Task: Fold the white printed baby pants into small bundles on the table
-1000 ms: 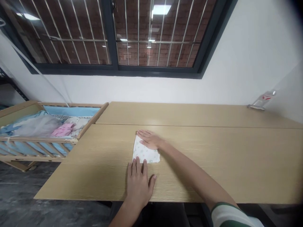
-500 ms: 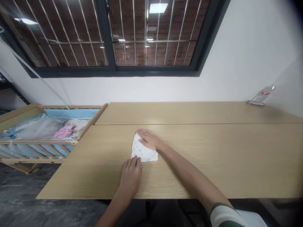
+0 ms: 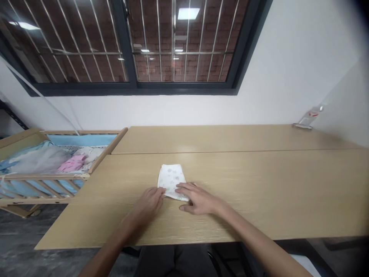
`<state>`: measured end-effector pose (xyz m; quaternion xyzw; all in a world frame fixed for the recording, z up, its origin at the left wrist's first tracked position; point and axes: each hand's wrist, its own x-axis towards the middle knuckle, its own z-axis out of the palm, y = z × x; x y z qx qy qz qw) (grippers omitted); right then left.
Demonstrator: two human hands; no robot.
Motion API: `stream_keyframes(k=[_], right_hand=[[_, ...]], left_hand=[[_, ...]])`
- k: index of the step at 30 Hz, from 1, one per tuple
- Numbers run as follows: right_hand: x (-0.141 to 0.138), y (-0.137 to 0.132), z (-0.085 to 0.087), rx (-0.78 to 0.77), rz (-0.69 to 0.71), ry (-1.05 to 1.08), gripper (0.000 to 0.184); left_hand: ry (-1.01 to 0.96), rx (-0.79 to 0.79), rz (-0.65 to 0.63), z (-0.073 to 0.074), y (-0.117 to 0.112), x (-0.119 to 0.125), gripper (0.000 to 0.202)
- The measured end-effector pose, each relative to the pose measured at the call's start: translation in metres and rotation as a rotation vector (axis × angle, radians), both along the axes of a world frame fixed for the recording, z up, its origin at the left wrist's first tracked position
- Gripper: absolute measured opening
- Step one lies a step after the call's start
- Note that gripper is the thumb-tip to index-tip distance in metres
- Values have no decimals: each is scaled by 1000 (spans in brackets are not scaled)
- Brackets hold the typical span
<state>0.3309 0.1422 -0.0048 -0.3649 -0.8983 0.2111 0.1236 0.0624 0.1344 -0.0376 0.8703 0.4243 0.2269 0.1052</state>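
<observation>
A small folded white cloth (image 3: pixel 172 177) with a pale print lies flat on the wooden table. My left hand (image 3: pixel 150 202) is at its lower left corner, fingers together and closed on the edge there. Over the lower right part rests my right hand (image 3: pixel 198 199), its fingers stretched out and apart, with the thumb on the bare tabletop. The fingers of both hands hide parts of the cloth's near edge.
The wooden table (image 3: pixel 259 184) has a seam along its back part. A clear packet (image 3: pixel 308 118) lies in the far right corner. To the left stands a wooden crib (image 3: pixel 46 177) with blue lining and a pink cloth (image 3: pixel 72 163). A barred window is above.
My right hand has moved from the cloth's top edge down to its lower right side. My left hand has shifted slightly left. The cloth now looks narrower at the top.
</observation>
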Motion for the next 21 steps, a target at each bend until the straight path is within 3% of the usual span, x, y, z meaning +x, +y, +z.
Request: stream_keyframes(k=[3,7,9,13,17,21], right_hand=[[0,0,0,-11,-40,93,36],[-1,17,6,-117,-152,188,33],[-1,29,9,-185,-169,237,34],[0,59,12,-266,-183,290,37],[1,90,6,-207,-256,342,28],[-1,105,-10,-122,-330,392,26]], left_hand=[[-125,-228,53,18,-1,-2,29],[-223,-416,-11,34,10,-9,29],[-236,-431,-19,34,22,-10,32],[-197,-377,85,28,55,-6,31],[-172,-338,172,25,84,1,29],[-154,-309,275,15,97,6,23]])
